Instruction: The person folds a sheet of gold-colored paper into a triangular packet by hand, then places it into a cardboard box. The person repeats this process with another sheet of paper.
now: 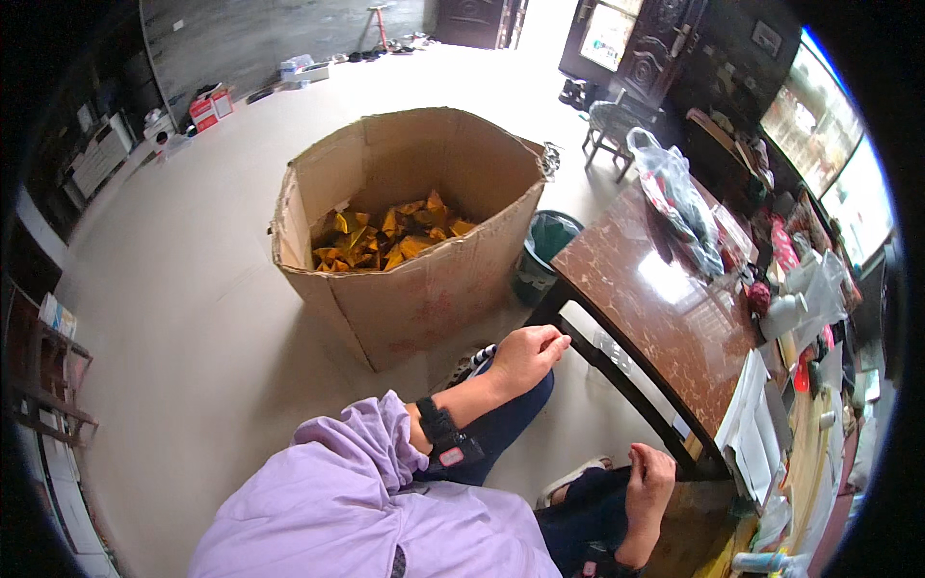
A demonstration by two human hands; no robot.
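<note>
My left hand (526, 359) is over my knee, just left of the table edge, its fingers curled together; nothing shows in it. Above my other thigh, below the table's corner, my right hand (650, 480) has its fingers bent and thumb against them, with no object visible. Both wrists wear black straps. In front of me on the floor stands a big open cardboard box (433, 311), partly filled with folded gold foil-paper pieces (412, 246).
A marbled brown table (621, 267) on the right bears a plastic bag (679, 195), white papers (748, 419) and clutter. A green bin (538, 278) stands between box and table. Beyond are a small chair (621, 126) and a door (650, 58).
</note>
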